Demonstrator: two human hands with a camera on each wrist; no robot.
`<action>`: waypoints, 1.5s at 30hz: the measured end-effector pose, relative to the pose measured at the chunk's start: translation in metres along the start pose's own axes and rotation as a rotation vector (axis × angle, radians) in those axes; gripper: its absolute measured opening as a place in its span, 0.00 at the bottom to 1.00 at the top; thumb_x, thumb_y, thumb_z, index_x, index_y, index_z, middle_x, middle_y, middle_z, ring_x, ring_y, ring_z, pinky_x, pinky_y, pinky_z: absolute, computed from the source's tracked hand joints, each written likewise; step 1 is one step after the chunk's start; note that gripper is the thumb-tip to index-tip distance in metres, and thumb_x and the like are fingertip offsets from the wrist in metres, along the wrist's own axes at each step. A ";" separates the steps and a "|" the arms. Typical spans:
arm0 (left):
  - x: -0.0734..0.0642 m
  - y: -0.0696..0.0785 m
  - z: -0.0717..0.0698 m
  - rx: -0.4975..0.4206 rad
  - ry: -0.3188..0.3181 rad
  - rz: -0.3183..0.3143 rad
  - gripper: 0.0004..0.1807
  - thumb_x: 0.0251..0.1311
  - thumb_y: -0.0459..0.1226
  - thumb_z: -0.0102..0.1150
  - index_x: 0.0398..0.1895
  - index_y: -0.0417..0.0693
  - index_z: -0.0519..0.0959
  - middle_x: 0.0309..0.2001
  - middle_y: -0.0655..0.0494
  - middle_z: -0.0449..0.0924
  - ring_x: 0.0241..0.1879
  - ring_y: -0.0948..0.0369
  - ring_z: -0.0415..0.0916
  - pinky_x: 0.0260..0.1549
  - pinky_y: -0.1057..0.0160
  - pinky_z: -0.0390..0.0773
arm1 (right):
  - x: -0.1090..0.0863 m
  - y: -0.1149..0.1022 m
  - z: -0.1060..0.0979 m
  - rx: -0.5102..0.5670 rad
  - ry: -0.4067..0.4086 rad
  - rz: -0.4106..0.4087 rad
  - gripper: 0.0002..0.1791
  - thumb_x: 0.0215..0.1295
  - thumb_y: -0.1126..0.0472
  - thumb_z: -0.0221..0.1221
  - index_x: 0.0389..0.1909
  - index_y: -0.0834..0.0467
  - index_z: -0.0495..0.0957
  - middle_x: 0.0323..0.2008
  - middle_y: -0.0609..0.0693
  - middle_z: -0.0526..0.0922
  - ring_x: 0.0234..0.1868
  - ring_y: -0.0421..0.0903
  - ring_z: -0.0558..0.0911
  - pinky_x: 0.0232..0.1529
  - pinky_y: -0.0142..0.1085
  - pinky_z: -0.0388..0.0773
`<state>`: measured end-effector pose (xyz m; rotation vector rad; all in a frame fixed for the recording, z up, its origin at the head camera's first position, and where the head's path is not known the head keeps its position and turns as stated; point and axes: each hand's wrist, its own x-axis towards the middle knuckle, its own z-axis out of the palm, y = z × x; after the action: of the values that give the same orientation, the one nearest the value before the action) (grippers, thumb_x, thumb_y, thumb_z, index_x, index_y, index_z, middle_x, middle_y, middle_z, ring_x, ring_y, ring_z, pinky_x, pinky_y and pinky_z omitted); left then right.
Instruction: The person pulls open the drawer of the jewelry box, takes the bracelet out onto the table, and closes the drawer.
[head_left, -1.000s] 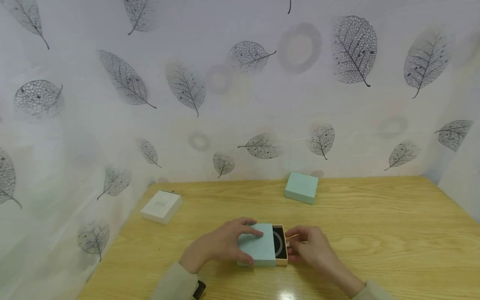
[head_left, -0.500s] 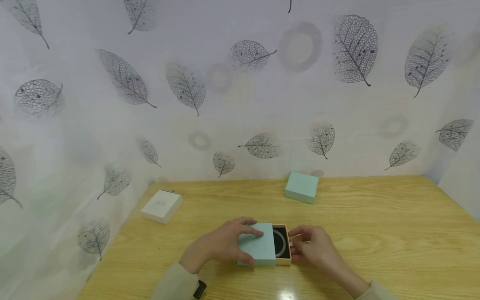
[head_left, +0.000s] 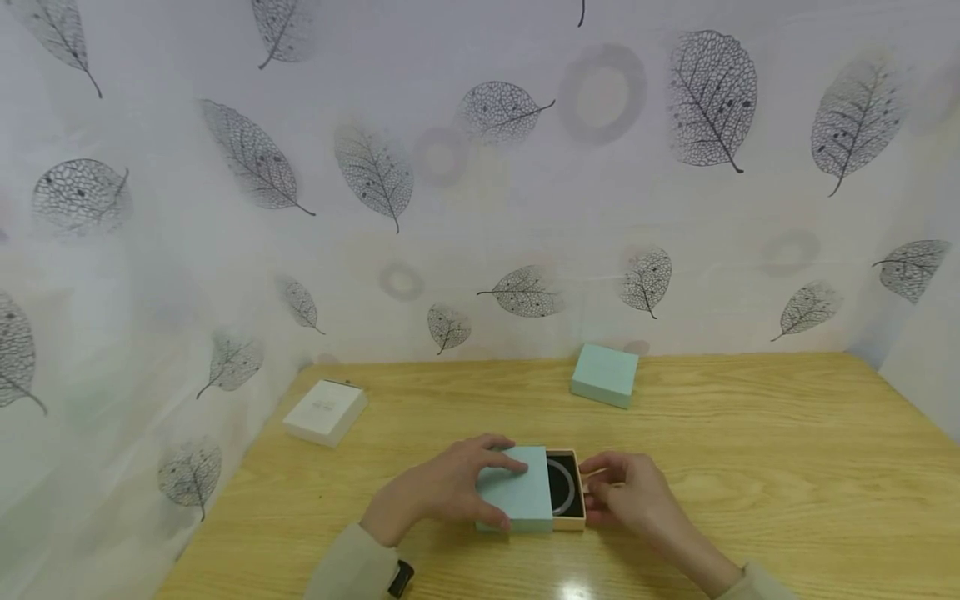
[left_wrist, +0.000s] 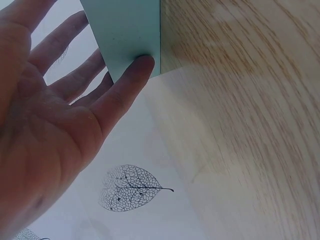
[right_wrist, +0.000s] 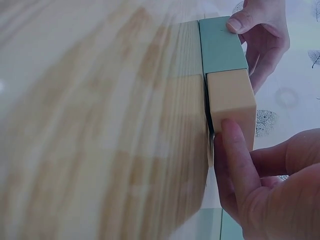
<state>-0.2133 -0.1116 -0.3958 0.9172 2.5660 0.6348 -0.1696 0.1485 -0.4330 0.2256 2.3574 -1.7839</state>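
A pale blue sliding box's sleeve (head_left: 525, 498) lies on the table. My left hand (head_left: 444, 485) grips it across the top, thumb (left_wrist: 135, 75) on the near side and other fingers toward the far side. A cream-edged inner drawer (head_left: 568, 525) sticks out to the right, partly pulled from the sleeve. On its black lining lies a pale, bangle-like ring (head_left: 572, 488), its left part hidden under the sleeve. My right hand (head_left: 633, 493) pinches at the drawer's outer end, where a small light tab shows between the fingers. One finger (right_wrist: 239, 155) touches the drawer's end in the right wrist view.
Toward the back stands a closed pale blue box (head_left: 604, 375). A white box (head_left: 326, 412) lies at the left edge of the wooden table (head_left: 750, 450). Behind and beside the table hangs leaf-printed cloth (head_left: 525, 208).
The drawer has slid a little further right out of the sleeve, with my right hand moving along, and more of the ring shows. My left hand stays on the sleeve.
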 end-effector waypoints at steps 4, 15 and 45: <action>0.000 0.000 0.000 0.002 0.001 0.002 0.35 0.51 0.52 0.77 0.65 0.64 0.79 0.77 0.56 0.64 0.75 0.47 0.62 0.72 0.41 0.67 | 0.000 -0.001 0.000 0.003 0.018 0.009 0.12 0.68 0.79 0.54 0.46 0.68 0.82 0.34 0.56 0.86 0.30 0.46 0.85 0.31 0.40 0.88; 0.003 -0.003 0.001 -0.004 -0.001 0.005 0.35 0.51 0.52 0.77 0.66 0.66 0.79 0.77 0.56 0.64 0.75 0.48 0.62 0.72 0.41 0.66 | 0.001 -0.001 -0.002 0.014 0.022 0.015 0.12 0.68 0.79 0.53 0.47 0.69 0.81 0.36 0.58 0.85 0.30 0.46 0.85 0.32 0.40 0.88; 0.000 0.001 0.000 -0.018 -0.005 -0.006 0.35 0.50 0.51 0.78 0.65 0.64 0.79 0.77 0.55 0.64 0.75 0.48 0.62 0.72 0.40 0.66 | 0.000 0.005 -0.013 -0.005 0.012 0.021 0.12 0.69 0.78 0.53 0.49 0.70 0.81 0.36 0.57 0.86 0.32 0.46 0.86 0.32 0.40 0.88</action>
<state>-0.2123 -0.1109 -0.3956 0.9035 2.5535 0.6520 -0.1691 0.1626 -0.4338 0.2600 2.3590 -1.7720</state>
